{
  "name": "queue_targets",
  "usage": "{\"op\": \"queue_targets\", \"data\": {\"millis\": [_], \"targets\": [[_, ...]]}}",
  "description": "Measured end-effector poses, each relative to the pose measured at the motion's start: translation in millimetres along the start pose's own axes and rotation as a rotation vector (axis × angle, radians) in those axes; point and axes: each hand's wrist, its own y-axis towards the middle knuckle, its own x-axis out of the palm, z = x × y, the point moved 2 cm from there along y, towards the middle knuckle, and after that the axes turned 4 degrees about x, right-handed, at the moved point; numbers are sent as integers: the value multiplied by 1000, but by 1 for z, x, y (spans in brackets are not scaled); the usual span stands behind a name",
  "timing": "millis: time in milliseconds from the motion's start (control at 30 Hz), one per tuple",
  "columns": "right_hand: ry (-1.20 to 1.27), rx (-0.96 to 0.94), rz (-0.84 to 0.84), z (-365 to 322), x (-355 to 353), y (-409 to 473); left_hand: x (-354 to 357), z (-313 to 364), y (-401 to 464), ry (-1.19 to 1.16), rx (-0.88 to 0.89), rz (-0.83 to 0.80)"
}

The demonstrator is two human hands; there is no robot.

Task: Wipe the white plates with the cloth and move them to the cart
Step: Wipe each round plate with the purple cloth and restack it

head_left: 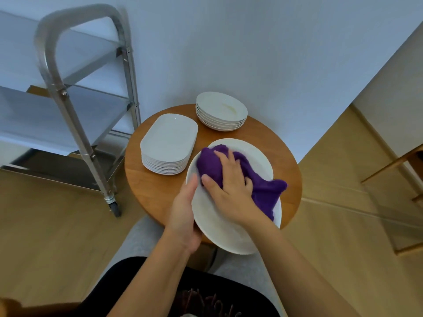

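Oval white plate (229,227) tilted over round wooden bench (160,191), left hand (185,216) gripping rim; right hand (231,186) presses purple cloth (263,186), fingers curled on it.

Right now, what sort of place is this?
Probably a dining or service room, not a kitchen proper: stacked white plates on a round wooden table, a steel cart beside it, wood flooring.

Fuzzy cloth (263,188) (purple), glossy plate (219,229)
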Motion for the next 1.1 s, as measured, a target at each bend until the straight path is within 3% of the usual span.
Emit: {"op": "queue_targets", "data": {"millis": [200,333,467,700,867,967,1100], "targets": [[163,-69,-267,-10,-1,-33,-10,-10,-7,-36,36,79],[85,-99,-326,-5,-5,-46,-17,-15,-3,-143,-56,191],[15,-200,-443,2,-10,-58,-23,-9,0,-279,-21,136],[-379,-378,-409,31,-38,-60,-30,2,-4,-245,25,31],[-749,-519,-383,44,-62,-39,-33,8,1,-146,26,47],[-841,-671,-415,45,-62,-36,-34,12,4,-104,-64,36],[-788,-1038,-439,29,-37,-42,-26,7,3,-118,-273,-73]]}}
